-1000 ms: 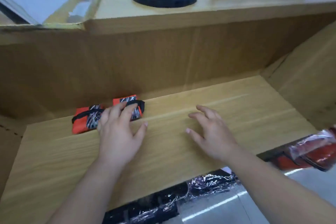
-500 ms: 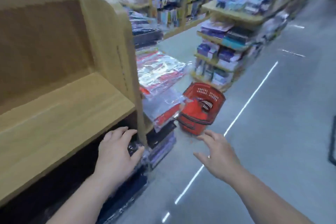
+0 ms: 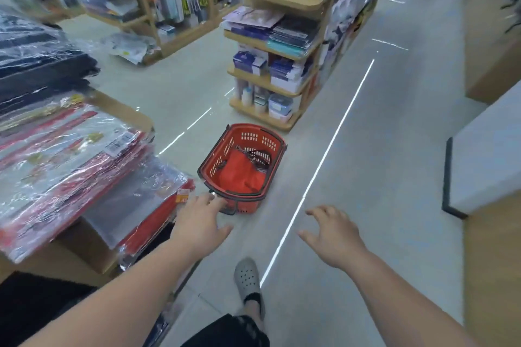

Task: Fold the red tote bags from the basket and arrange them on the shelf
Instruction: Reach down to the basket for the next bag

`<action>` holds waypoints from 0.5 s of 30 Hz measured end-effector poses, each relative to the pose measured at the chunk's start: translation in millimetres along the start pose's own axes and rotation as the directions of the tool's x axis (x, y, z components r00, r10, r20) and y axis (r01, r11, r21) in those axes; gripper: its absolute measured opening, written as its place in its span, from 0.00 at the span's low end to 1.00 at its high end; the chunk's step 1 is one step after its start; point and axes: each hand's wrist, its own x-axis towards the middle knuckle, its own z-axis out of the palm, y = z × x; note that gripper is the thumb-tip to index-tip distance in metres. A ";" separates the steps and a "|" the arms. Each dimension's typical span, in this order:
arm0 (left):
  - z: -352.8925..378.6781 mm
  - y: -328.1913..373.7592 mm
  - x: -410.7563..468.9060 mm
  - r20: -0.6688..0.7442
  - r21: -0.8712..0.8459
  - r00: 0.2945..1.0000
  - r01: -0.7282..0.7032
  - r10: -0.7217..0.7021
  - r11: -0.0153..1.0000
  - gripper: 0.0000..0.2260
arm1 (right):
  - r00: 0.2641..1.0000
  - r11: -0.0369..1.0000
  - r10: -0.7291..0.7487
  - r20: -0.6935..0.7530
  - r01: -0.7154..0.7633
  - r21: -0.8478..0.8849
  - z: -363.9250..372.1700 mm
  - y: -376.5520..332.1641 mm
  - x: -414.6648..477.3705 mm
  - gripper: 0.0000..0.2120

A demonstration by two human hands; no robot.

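A red plastic basket [image 3: 255, 138] stands on the shop floor ahead of me. Inside it lies loose red tote bag fabric [image 3: 239, 172] with dark patterned straps. My left hand [image 3: 201, 221] is stretched out with fingers apart, its fingertips in front of the basket's near rim, holding nothing. My right hand [image 3: 331, 234] hovers open over the floor to the right of the basket, also empty. The wooden shelf with the folded bags is out of view.
Wrapped red and black packs [image 3: 70, 155] overhang a low display on my left. A wooden shelving unit [image 3: 276, 45] full of goods stands behind the basket. A counter [image 3: 485, 155] is at right. My grey clog [image 3: 247, 279] is on the floor below.
My view has swung from the wooden shelf with two folded red bags to the aisle and the basket. Both hands left the shelf and now reach toward the basket.
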 end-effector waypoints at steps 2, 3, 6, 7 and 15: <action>7.8 6.6 57.4 0.003 0.001 1.000 -0.025 0.025 1.000 0.25 | 1.000 0.999 0.022 0.007 -0.022 -0.025 -11.5 8.9 46.6 0.27; 10.8 7.7 85.3 0.011 -0.012 1.000 -0.020 0.020 1.000 0.26 | 0.999 0.999 0.037 0.014 -0.036 -0.036 -18.3 12.3 70.0 0.27; 10.2 2.6 157.6 0.075 -0.049 0.996 0.051 -0.047 0.998 0.27 | 0.996 0.996 0.073 0.055 -0.070 -0.051 -41.0 15.7 134.5 0.27; 8.4 -0.5 176.8 0.086 -0.053 0.993 0.084 -0.079 0.995 0.27 | 0.995 0.996 0.073 0.072 -0.069 -0.051 -48.2 14.6 154.1 0.27; -8.5 -22.1 307.0 0.108 -0.075 0.962 0.260 -0.252 0.963 0.27 | 0.979 0.997 -0.042 0.198 0.055 -0.059 -86.2 -8.3 329.6 0.28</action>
